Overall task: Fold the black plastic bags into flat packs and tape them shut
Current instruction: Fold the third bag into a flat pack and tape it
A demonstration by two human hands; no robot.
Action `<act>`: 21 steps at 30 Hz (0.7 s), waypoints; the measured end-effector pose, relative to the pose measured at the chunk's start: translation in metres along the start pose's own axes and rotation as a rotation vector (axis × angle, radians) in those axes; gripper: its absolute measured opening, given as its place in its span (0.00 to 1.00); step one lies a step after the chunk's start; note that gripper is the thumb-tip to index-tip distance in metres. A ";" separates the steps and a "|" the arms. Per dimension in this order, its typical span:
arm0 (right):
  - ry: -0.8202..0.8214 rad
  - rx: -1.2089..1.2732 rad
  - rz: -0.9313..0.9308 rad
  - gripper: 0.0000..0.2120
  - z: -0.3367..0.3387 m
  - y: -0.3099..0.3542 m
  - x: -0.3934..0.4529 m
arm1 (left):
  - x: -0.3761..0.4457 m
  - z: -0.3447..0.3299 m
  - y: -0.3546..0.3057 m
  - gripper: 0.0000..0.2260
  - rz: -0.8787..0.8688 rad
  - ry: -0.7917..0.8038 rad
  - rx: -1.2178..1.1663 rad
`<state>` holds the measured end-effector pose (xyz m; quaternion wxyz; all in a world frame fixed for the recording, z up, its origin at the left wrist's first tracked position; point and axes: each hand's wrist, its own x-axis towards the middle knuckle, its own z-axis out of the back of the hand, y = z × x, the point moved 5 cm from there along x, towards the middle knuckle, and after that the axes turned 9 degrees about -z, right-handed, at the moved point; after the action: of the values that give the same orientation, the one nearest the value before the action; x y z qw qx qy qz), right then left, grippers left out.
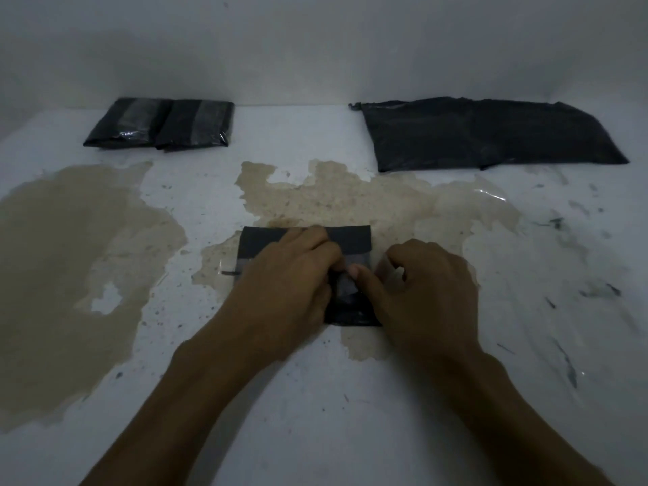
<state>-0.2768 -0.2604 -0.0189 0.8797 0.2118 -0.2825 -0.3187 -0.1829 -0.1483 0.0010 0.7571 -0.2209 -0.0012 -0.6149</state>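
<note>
A folded black bag pack lies flat on the worn white table in front of me. My left hand lies on its left half and presses it down. My right hand rests on its right edge, thumb and fingers pinching a strip of clear tape against the pack. A clear tape end sticks out past the pack's left side. Both hands cover most of the pack.
Two taped black packs lie side by side at the back left by the wall. A stack of unfolded black bags lies at the back right. A clear tape piece shines on the table. Brown patches of peeled paint mark the tabletop.
</note>
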 end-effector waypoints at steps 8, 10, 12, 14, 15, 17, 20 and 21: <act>0.041 -0.015 -0.043 0.19 0.002 0.002 0.001 | 0.010 0.020 0.020 0.09 0.184 -0.017 0.154; 0.059 -0.013 -0.053 0.18 0.003 0.003 0.002 | 0.028 0.021 0.021 0.14 0.176 0.075 0.097; 0.058 -0.012 -0.066 0.18 0.005 0.002 0.002 | 0.045 0.016 0.024 0.28 0.216 0.299 -0.012; 0.056 -0.013 -0.070 0.18 0.005 0.002 0.001 | 0.059 0.013 0.028 0.36 0.252 0.495 -0.053; 0.049 -0.008 -0.068 0.19 0.006 0.003 0.001 | 0.066 0.012 0.030 0.38 0.267 0.553 -0.065; 0.039 0.019 -0.079 0.19 0.007 0.003 0.002 | 0.077 0.013 0.031 0.40 0.296 0.612 -0.099; 0.094 0.132 -0.137 0.18 0.008 -0.002 0.004 | 0.083 0.012 0.033 0.32 0.272 0.646 -0.183; 0.110 0.191 -0.150 0.18 0.009 -0.003 0.005 | 0.082 0.013 0.034 0.27 0.258 0.637 -0.223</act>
<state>-0.2803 -0.2674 -0.0122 0.8433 0.3323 -0.2465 -0.3431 -0.1278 -0.2153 0.0240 0.7620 -0.0980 0.3296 -0.5488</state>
